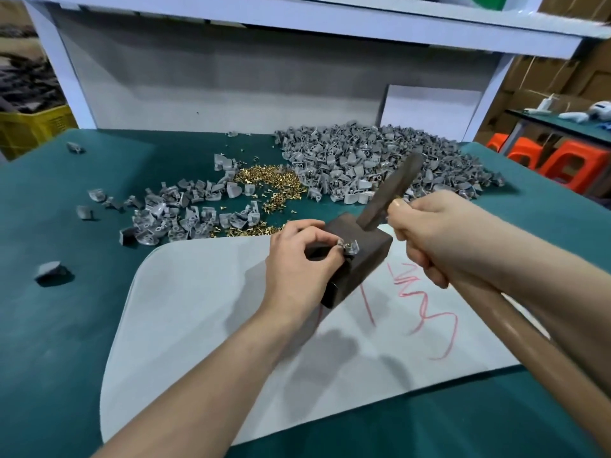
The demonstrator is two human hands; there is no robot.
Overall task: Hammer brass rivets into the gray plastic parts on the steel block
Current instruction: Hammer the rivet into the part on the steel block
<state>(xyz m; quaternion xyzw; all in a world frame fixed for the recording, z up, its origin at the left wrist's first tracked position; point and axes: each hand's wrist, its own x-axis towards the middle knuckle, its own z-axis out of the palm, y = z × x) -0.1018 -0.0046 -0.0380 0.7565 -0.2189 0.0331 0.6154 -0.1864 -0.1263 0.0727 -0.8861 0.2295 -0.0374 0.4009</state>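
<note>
My left hand (297, 256) pinched the gray plastic part (347, 251) flat on top of the steel block (367, 266), mid-table, so it wouldn't skid under a blow. My right hand (433, 239) was wrapped around the hammer (390, 193), choked up by the head for short taps. The handle ran near-right to far-left. The head was tilted, face down-left over the block's far side.

Gray part (348, 248), perhaps riveted, atop block (370, 247)

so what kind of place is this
Probably a small factory assembly bench: a big heap of identical gray plastic parts, loose brass rivets beside it, and stacked cardboard boxes behind on the right.
</note>
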